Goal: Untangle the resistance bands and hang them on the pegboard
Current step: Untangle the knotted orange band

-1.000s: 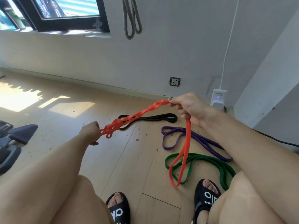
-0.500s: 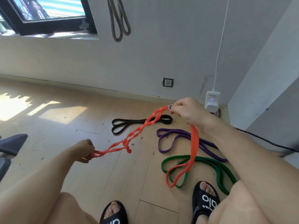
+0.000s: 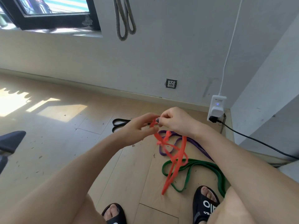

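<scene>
Pale wooden floor point(image 3: 64, 159) runs to a white wall point(image 3: 161, 54) with a socket point(image 3: 171, 83), a white plug-in adapter point(image 3: 216, 109) and a dark window frame point(image 3: 53, 21) at upper left. Both forearms reach forward from the bottom corners and meet near the middle, above the floor.

The right hand point(image 3: 176, 122) comes in from the right, knuckles up, fingers curled, pinching the top of the orange band point(image 3: 175, 162) between thumb and fingertips. The left hand point(image 3: 137, 130) comes in from the left, its fingers loosely bent toward the same spot and touching the band's upper end; whether it actually grips is hard to tell.

From the two hands the orange band hangs slack, its long axis running nearly straight down and a little toward the person, with a twisted knot just below the hands and its lowest loop near the right sandal point(image 3: 205, 206).

On the floor beneath lie a purple band point(image 3: 192, 143), a green band point(image 3: 202, 165) with its long axis running left to right, and a black band point(image 3: 119, 124) behind the left hand. A grey band point(image 3: 124, 18) hangs in two loops on the wall.
</scene>
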